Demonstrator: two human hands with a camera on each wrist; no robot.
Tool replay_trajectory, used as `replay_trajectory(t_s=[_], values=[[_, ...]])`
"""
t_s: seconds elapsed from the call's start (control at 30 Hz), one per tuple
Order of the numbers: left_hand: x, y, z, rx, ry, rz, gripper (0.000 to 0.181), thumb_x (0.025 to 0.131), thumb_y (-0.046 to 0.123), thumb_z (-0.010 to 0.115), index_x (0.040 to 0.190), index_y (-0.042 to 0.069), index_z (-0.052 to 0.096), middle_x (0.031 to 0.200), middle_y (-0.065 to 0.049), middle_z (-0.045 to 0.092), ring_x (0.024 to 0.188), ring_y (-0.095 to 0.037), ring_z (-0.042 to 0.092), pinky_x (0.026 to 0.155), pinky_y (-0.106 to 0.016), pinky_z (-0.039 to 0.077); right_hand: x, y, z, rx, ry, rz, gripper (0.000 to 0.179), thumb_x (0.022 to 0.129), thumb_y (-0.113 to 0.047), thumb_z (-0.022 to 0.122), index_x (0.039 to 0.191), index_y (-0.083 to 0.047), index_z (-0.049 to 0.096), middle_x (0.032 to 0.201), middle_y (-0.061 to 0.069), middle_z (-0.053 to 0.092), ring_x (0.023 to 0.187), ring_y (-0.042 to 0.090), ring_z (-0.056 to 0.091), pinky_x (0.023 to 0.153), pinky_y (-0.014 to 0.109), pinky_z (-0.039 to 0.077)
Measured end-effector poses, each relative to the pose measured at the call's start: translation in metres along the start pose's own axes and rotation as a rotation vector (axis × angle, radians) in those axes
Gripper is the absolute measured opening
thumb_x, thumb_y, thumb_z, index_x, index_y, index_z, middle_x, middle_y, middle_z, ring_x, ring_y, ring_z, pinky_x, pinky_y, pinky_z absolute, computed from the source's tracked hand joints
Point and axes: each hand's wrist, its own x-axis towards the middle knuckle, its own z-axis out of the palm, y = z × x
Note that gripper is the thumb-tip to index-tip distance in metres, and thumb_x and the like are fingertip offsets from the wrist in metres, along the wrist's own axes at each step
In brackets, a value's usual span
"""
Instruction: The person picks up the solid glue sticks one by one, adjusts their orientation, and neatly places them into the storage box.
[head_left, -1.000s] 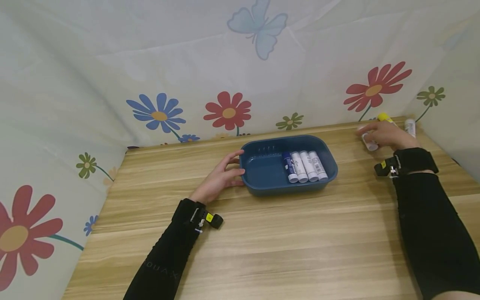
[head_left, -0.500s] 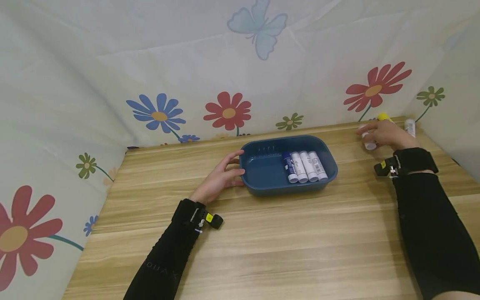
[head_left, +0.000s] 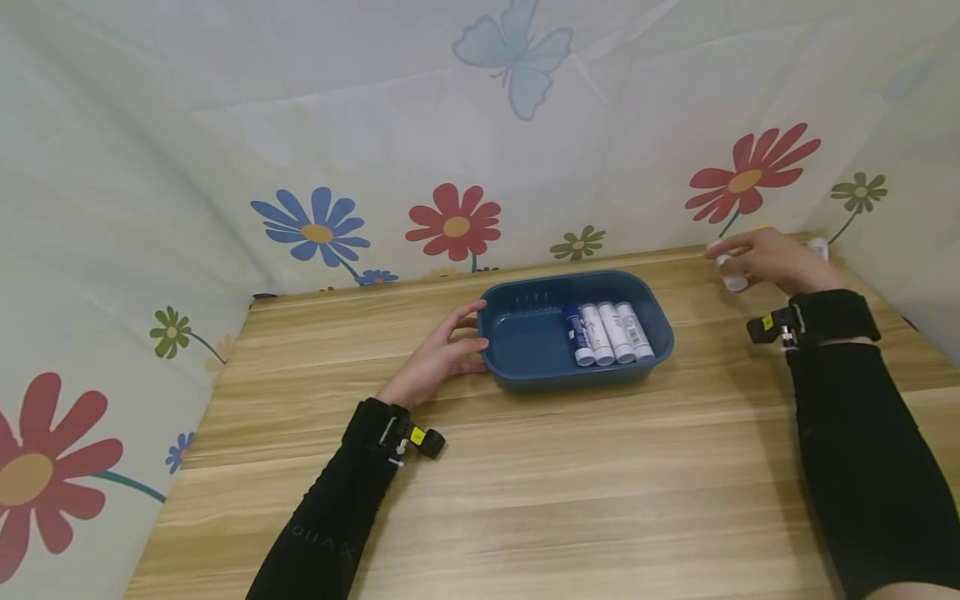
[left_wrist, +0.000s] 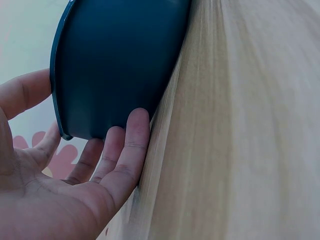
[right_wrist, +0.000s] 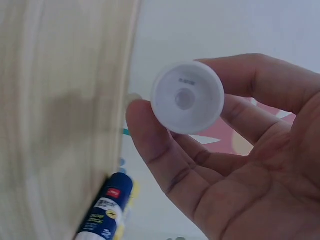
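My right hand (head_left: 780, 258), at the back right of the table, pinches a white glue stick (head_left: 732, 277) between thumb and fingers. In the right wrist view its round hollow end (right_wrist: 187, 97) faces the camera, hiding most of its length. My left hand (head_left: 438, 354) touches the left end of a blue plastic basin (head_left: 570, 379) with spread fingers. The left wrist view shows the thumb at the basin's rim (left_wrist: 57, 85) and fingertips (left_wrist: 137, 120) against its wall. Inside, on the right side, one dark-blue glue stick (head_left: 579, 335) and three white glue sticks (head_left: 617, 333) lie side by side.
Another white glue stick (head_left: 819, 247) lies behind my right hand, by the table's back edge. A bit of yellow (head_left: 762, 227) shows over the knuckles. A navy glue stick (right_wrist: 107, 205) appears in the right wrist view. Flower-printed cloth (head_left: 375, 125) stands behind the table.
My right hand has shifted slightly left and up with the white glue stick, now covering most of the yellow thing behind it. My left hand and the basin stay put.
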Motion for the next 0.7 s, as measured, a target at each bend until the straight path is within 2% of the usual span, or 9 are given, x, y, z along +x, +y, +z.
replay_trajectory(t_s=[0.33,0.7], values=[[-0.001,0.001,0.0,0.0,-0.007,0.004,0.06,0.099,0.018,0.057,0.152,0.027,0.031,0.146,-0.011,0.031,0.127,-0.035,0.05,0.102,-0.053,0.05,-0.004,-0.009,-0.001,0.002,0.005,-0.03,0.046,0.099,-0.015,0.054,0.14,0.006,0.047,0.143,0.031,0.044,0.094,0.015,0.057,0.074,0.025,0.055],[-0.001,0.001,0.0,-0.006,-0.01,0.003,0.059,0.099,0.018,0.057,0.152,0.028,0.031,0.146,-0.012,0.03,0.127,-0.037,0.049,0.103,-0.054,0.049,-0.008,-0.025,-0.003,-0.056,0.03,-0.061,0.046,0.099,-0.02,0.056,0.139,0.003,0.05,0.138,0.031,0.049,0.099,0.025,0.06,0.072,0.024,0.055]])
